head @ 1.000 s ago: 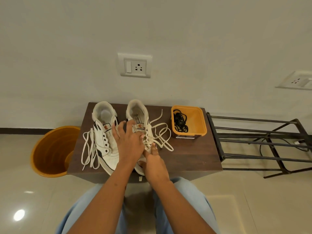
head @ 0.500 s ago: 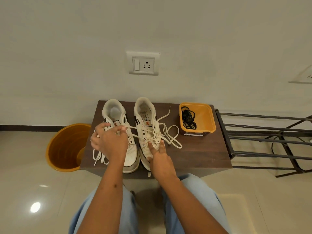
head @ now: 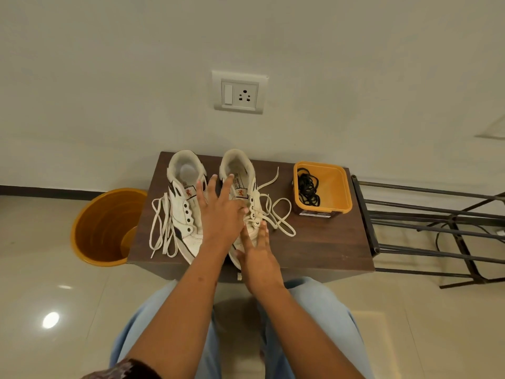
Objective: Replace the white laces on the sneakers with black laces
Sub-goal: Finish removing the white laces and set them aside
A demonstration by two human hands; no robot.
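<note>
Fingers spread, my left hand [head: 218, 214] lies across both sneakers at frame centre, gripping nothing. My right hand [head: 258, 250] rests flat on the right sneaker [head: 240, 184]'s toe, steadying it. Its white lace [head: 276, 217] is half out; the left sneaker [head: 185, 203]'s pulled lace [head: 162, 228] lies beside it. Black laces [head: 307, 187] wait in the yellow tub [head: 338, 187], right. Tugging could snag an eyelet and drag the shoe off.

Materials and finishes seen

The surface [head: 314, 250] is dark matt wood grain; the sneakers [head: 188, 214] look of scuffed white leather, with flat woven laces [head: 161, 228]; tub [head: 338, 187] and bin [head: 103, 225] are orange plastic; the floor [head: 41, 296] is glossy tile.
</note>
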